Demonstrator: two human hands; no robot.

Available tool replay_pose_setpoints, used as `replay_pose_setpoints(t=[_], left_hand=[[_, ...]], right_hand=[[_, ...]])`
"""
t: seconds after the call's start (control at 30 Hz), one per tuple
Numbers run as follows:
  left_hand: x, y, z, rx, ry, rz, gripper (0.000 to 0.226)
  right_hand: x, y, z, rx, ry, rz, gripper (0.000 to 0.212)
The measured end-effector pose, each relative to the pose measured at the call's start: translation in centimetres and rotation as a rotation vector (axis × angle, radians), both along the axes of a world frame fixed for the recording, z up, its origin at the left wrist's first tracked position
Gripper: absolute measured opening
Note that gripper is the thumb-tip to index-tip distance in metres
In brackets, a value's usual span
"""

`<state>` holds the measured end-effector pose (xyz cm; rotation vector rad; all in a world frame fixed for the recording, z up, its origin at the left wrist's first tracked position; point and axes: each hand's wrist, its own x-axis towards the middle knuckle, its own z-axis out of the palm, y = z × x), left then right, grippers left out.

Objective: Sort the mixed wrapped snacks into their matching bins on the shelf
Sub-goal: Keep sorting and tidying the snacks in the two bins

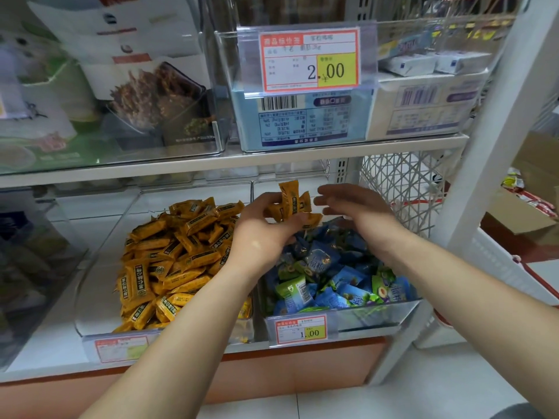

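bright, even light | left edge blurred | wide-angle edges bowed

Two hands (260, 237) (360, 211), two snack bins (99, 267) (378, 316), three price tags (310, 60) (301, 329) (121, 349), about four held orange snacks (289, 202)

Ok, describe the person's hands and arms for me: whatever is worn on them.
The left hand and right hand are bare: no gloves, no rings visible. The left forearm and right forearm are uncovered to the picture's edge, with no sleeve, watch or bracelet in view.
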<state>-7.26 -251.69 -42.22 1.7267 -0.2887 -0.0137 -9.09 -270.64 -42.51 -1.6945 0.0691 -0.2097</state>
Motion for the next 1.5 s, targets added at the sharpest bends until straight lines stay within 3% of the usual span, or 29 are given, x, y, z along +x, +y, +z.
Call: replay_pose_setpoints(t=[0.17,0.3,0.37,0.47,0.57,0.6,0.7,0.87,0.93,1.03,1.17,1.2,1.27,1.33,1.37,1.5], left_hand=[[-0.6,0.7,0.5,-0.131,0.084,-0.060,0.020],[-1.5,1.9,1.3,-0.214,0.114,-0.184,0.013],[-1.5,3.0,1.7,-0.191,0.088,-0.120,0.013],[-0.6,6.3,1.8,0.034,-0.048,0.090,0.010],[0.6,10.4,1.6,0.544,-0.221,0.220,0.026],[0.9,11.4,1.5,0.633,-0.237,0.217,0.034],[1.3,13.4,1.1,0.665,-0.184,0.238,0.052],[1.9,14.4,0.6,0.924,-0.238,0.340,0.039],[2.0,14.1,0.7,0.892,-0.292,0.355,0.040],[1.2,12.3,0.8,0.777,-0.341,0.247,0.039],[-0.2,9.3,-0.3,0.877,-0.388,0.069,0.052],[-0.3,8.8,-0.7,0.908,-0.405,0.049,0.053],[-0.4,8.2,-1.3,0.940,-0.426,0.023,0.052],[-0.2,7.9,-1.9,0.928,-0.441,0.012,0.054],[-0.1,8.0,-2.1,0.910,-0.431,0.011,0.055],[0.4,8.4,-2.6,0.861,-0.360,-0.007,0.059]], right_hand=[[-0.8,2.1,0.4,-0.076,-0.012,0.184,0.026],[-1.0,3.9,0.5,-0.034,-0.056,0.137,0.016],[-0.9,4.7,0.7,0.001,-0.075,0.120,0.012],[-0.1,6.5,1.0,0.025,-0.086,0.071,0.010],[1.6,8.5,1.1,-0.147,-0.116,0.044,0.012],[2.4,9.3,1.1,-0.212,-0.138,0.054,0.014],[4.9,11.5,1.3,-0.404,-0.210,0.118,0.017],[7.1,13.7,1.1,-0.686,-0.131,0.296,0.033],[7.1,13.1,1.1,-0.736,-0.134,0.241,0.038],[6.0,10.4,1.3,-0.733,-0.222,0.168,0.021],[3.1,6.5,0.7,-0.748,-0.092,0.373,0.009],[2.4,6.0,0.3,-0.806,-0.021,0.482,0.018],[1.6,5.7,-0.9,-1.005,0.131,0.670,0.057],[1.9,5.7,-2.4,-1.304,0.253,0.698,0.093],[2.4,5.7,-3.0,-1.415,0.287,0.663,0.101],[5.2,5.0,-3.9,-1.477,0.192,0.561,0.087]])
